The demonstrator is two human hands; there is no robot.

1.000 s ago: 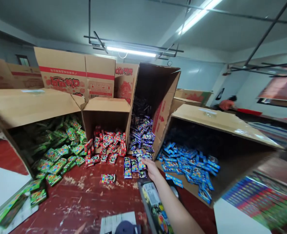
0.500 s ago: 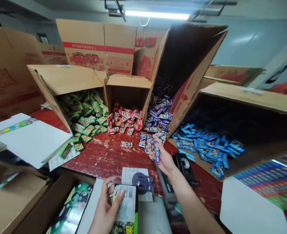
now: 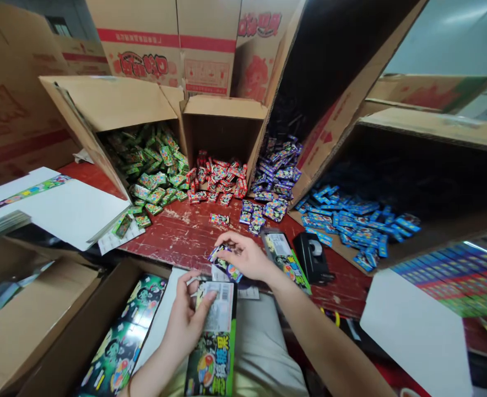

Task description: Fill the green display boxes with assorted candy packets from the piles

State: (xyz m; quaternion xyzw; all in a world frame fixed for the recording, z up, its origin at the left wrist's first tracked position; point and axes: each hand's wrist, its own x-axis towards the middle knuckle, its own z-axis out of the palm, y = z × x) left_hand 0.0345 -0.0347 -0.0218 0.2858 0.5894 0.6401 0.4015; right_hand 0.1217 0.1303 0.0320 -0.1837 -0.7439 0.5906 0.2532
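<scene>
My left hand (image 3: 184,317) is closed around a black and green candy box (image 3: 209,361) with a white label, held upright over my lap. The thumb presses on the label side. Just above the box's top end, my right hand (image 3: 249,259) pinches purple candy packets (image 3: 232,272); how many is hard to tell. Beyond the hands, a small group of loose purple packets (image 3: 256,225) and a single red packet (image 3: 219,219) lie on the red table (image 3: 169,234).
Open cartons spill green packets (image 3: 156,193), red packets (image 3: 222,179), purple packets (image 3: 277,171) and blue packets (image 3: 346,218). Right of my hand are another candy box (image 3: 287,255) and a black tape dispenser (image 3: 314,259). A carton (image 3: 115,298) of printed boxes stands at lower left.
My right hand has come back from the loose purple packets, toward me and left, carrying packets to the box's top. My left hand keeps its hold. The view has tilted downward.
</scene>
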